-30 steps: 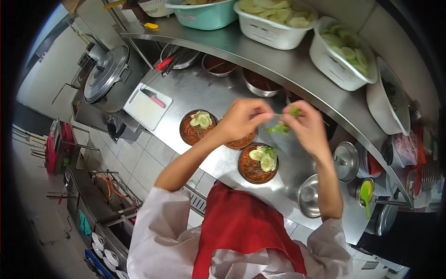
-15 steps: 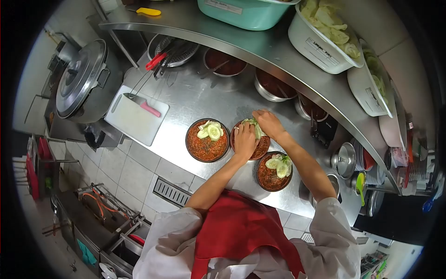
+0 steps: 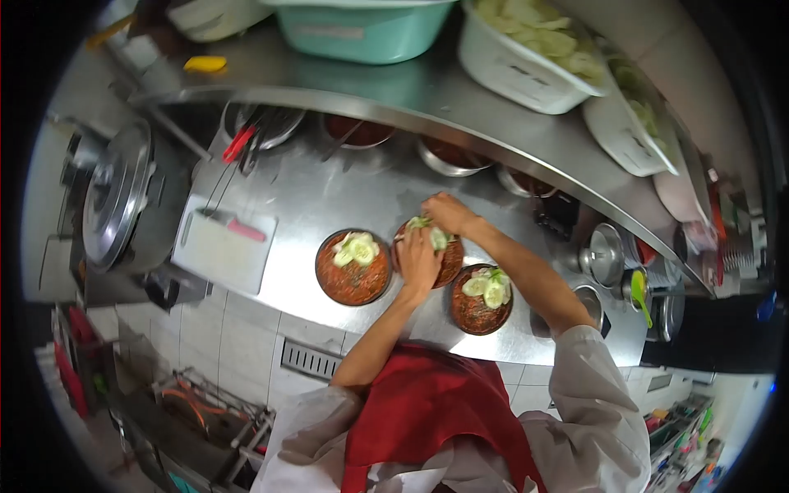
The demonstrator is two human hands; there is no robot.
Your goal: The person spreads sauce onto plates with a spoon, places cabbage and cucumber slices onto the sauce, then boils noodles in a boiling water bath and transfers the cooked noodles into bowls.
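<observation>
fingers of the left hand [image 3: 421,261] lie close together over the cucumber and leaf topping [image 3: 438,240] of the middle dish [image 3: 446,274]; whether they pinch any of it i cannot tell. the right hand [image 3: 449,214] is bent over that dish's twelve o'clock side, its fingers curled, their hold hidden. this dish sits on the steel desk [image 3: 296,279], and its dressing looks partly done, with both hands at it. reading from it, the left dish [image 3: 352,287] is just beside it, near nine o'clock, with pale leaf and cucumber slices [image 3: 362,251] laid on the red sauce; i can make out no green sprig there. the right dish [image 3: 472,320], between four and five o'clock, bears its cucumber slices [image 3: 496,294] with a sprig [image 3: 498,274] tucked behind, and looks the most complete. further out at nine o'clock, a knife [image 3: 246,231] rests on a white board [image 3: 218,259], apart from the hands. a pot of red sauce [image 3: 452,154] stands near one o'clock, under the shelf [image 3: 394,90].
</observation>
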